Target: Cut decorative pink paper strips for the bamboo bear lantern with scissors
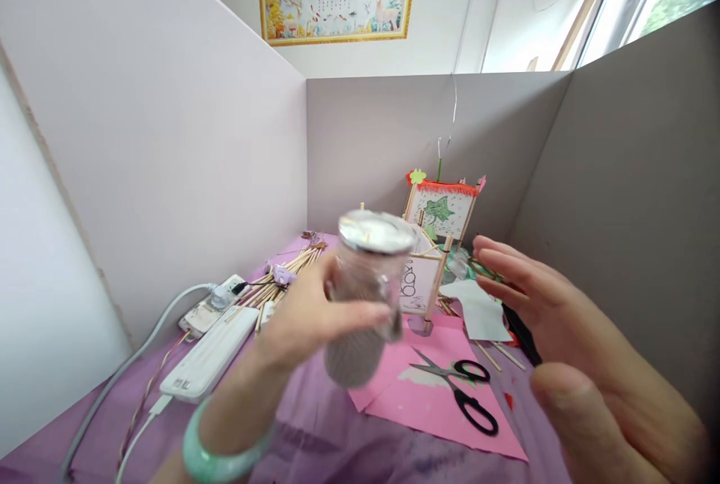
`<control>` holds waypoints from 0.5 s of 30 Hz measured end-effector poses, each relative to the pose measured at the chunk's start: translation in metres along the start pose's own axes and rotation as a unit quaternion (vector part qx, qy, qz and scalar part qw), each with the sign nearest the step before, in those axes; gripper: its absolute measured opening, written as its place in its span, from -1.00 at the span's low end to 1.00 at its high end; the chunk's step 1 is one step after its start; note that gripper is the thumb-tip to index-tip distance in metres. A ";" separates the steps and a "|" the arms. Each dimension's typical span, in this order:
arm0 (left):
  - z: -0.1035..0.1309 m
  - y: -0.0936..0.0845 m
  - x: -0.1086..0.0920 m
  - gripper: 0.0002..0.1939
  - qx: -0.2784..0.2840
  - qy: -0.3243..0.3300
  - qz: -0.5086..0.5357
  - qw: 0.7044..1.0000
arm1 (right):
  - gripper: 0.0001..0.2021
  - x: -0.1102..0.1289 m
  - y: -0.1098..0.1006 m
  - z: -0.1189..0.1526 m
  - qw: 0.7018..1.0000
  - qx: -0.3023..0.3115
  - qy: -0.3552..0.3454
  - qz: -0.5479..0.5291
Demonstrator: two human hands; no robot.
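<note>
My left hand (315, 326) is wrapped round a clear jar (365, 296) with a silvery lid, held up over the table and blurred by motion. What fills the jar cannot be made out. A pale green bangle is on my left wrist. On the right, my right hand (556, 334) is raised with fingers stretched and thumb apart, holding nothing. Between the hands, black-handled scissors (455, 383) lie partly open on pink paper (416, 424). Just behind the jar stands a stick-framed paper lantern (421, 281), partly hidden by it.
A second lantern (442, 210) with red fringe and a green leaf stands at the back. Thin wooden sticks (281, 274), a white power bank (208, 356) and a power strip (196, 319) lie left. White paper (484, 311) lies right. Grey panels (416, 131) enclose the purple-covered table.
</note>
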State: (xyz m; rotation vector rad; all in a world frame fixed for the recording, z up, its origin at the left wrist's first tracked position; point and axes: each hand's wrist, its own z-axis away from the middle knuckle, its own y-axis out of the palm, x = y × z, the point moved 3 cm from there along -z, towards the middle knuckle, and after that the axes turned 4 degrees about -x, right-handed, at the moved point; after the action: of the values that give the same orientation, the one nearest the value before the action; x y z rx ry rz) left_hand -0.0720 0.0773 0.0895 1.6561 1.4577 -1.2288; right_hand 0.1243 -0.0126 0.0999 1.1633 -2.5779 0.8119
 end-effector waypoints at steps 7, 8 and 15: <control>-0.102 -0.086 0.008 -0.55 -0.189 0.162 -0.046 0.967 | -0.65 -0.039 -0.002 0.018 0.998 -0.016 0.037 0.056; -0.119 -0.098 0.018 -0.55 -0.212 0.167 -0.055 0.961 | -0.66 -0.045 -0.001 0.020 0.997 -0.013 0.033 0.068; -0.190 -0.156 0.107 -0.50 -0.293 0.140 -0.140 0.935 | -0.70 -0.075 0.004 0.037 0.994 0.011 0.032 0.106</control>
State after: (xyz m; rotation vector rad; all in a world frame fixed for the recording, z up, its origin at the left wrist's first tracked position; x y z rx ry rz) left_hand -0.1805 0.3231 0.0858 1.2665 2.0464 -0.5971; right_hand 0.1737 0.0162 0.0385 0.8620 -2.6759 0.9077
